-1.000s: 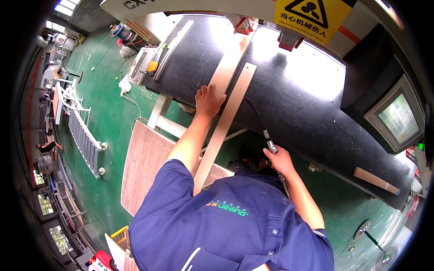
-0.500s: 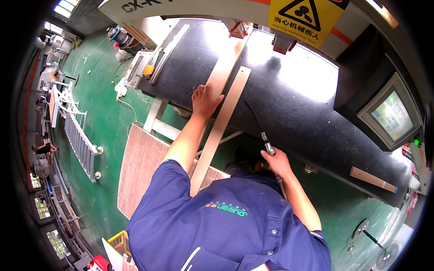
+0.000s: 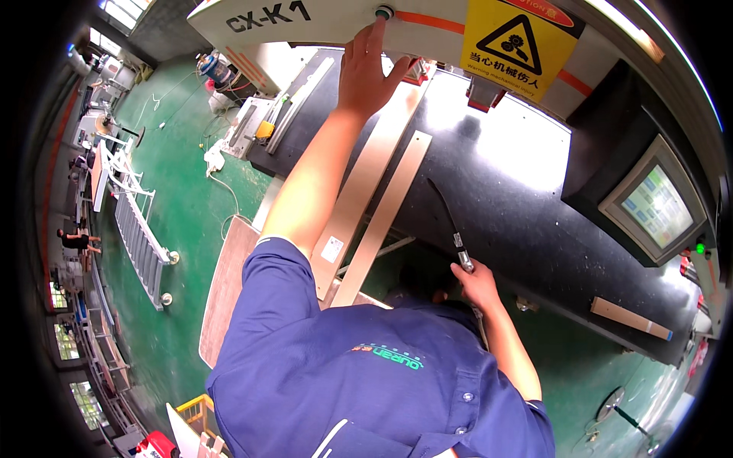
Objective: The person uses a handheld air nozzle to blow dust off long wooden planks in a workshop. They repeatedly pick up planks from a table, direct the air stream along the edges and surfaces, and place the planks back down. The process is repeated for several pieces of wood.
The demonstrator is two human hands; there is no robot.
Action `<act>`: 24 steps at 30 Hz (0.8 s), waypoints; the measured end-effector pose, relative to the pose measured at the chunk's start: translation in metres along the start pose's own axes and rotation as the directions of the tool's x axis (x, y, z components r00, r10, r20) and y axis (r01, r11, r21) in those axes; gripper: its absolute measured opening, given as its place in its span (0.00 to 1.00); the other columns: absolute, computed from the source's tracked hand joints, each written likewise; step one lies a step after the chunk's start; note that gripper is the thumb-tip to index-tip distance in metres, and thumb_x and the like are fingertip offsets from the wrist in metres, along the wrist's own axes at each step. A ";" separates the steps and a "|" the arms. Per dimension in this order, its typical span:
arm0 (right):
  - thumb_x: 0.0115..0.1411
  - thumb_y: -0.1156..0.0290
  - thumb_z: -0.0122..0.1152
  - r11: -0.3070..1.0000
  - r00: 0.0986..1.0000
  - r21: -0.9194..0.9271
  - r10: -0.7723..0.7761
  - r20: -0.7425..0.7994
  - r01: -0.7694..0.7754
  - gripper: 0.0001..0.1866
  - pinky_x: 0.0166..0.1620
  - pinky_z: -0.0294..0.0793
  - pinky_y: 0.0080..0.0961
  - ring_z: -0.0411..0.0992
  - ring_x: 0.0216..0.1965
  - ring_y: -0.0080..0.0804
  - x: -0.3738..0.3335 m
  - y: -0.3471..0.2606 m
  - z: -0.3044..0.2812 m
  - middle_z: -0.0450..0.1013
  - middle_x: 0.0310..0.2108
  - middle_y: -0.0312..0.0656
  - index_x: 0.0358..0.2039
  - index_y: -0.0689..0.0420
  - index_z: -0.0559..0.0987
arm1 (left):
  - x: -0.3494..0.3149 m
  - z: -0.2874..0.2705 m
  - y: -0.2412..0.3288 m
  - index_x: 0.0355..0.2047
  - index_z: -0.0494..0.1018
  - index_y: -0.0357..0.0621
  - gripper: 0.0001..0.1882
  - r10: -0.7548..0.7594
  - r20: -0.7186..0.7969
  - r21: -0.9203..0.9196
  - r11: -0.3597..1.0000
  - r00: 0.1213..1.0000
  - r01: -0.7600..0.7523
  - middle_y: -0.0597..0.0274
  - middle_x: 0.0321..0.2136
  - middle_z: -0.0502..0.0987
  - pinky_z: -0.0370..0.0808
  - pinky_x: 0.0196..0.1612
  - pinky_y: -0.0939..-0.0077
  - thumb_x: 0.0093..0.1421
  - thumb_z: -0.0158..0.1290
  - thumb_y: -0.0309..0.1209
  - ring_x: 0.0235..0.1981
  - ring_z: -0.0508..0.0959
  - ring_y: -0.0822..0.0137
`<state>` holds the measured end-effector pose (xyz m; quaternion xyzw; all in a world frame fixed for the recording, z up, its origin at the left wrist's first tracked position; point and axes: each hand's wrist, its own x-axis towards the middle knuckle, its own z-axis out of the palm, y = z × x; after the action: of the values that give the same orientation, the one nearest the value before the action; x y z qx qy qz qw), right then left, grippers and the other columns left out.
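Observation:
My left hand reaches up to the machine's pale beam, its index fingertip on a round button and its thumb spread away; nothing is held. In my right hand is an air blow gun, its long, thin, curved black nozzle pointing away over the dark tabletop. Below my left forearm a wide light-brown board with a white label lies lengthwise, its far end under the beam by a red-edged clamp. A narrower board lies beside it on the right.
The black machine table spans the front. A screen panel juts in at right, above a short board. Pale rails lie at the table's left. A yellow warning sign hangs on the beam. A wood-grain panel stands at lower left.
My left hand has left the wide board and moved up and away to the button on the beam. My right hand still holds the blow gun. The view has shifted slightly.

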<state>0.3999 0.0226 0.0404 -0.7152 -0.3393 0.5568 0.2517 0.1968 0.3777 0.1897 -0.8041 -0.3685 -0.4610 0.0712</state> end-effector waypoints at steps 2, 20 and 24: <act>0.61 0.57 0.64 1.000 1.000 0.004 -0.004 -0.008 0.004 0.18 0.25 0.70 0.30 0.71 0.19 0.27 0.000 0.002 -0.002 0.71 0.19 0.38 0.38 0.62 0.78 | 0.005 0.010 -0.010 0.69 0.54 0.41 0.43 -0.010 0.008 0.081 0.997 1.000 0.010 0.46 0.61 0.63 0.64 0.61 0.50 0.59 0.59 0.43 0.60 0.65 0.44; 0.62 0.55 0.64 0.998 0.995 -0.059 0.013 0.097 -0.007 0.19 0.25 0.68 0.28 0.68 0.17 0.25 0.018 0.007 -0.003 0.70 0.18 0.37 0.35 0.62 0.77 | 0.009 -0.025 0.006 0.68 0.56 0.46 0.42 -0.094 0.167 0.147 0.987 0.981 0.070 0.48 0.49 0.72 0.71 0.53 0.53 0.54 0.60 0.33 0.50 0.73 0.46; 0.62 0.56 0.64 0.997 0.994 -0.072 0.002 0.110 0.006 0.19 0.24 0.69 0.28 0.68 0.18 0.25 0.021 0.007 -0.002 0.69 0.18 0.36 0.36 0.61 0.78 | -0.061 -0.026 -0.009 0.64 0.61 0.45 0.35 -0.227 0.282 0.141 0.971 0.932 0.193 0.49 0.50 0.71 0.72 0.55 0.56 0.57 0.59 0.35 0.53 0.73 0.47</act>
<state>0.4061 0.0340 0.0223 -0.6917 -0.3732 0.5825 0.2074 0.1546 0.3403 0.1540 -0.8147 -0.4840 -0.3192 0.0102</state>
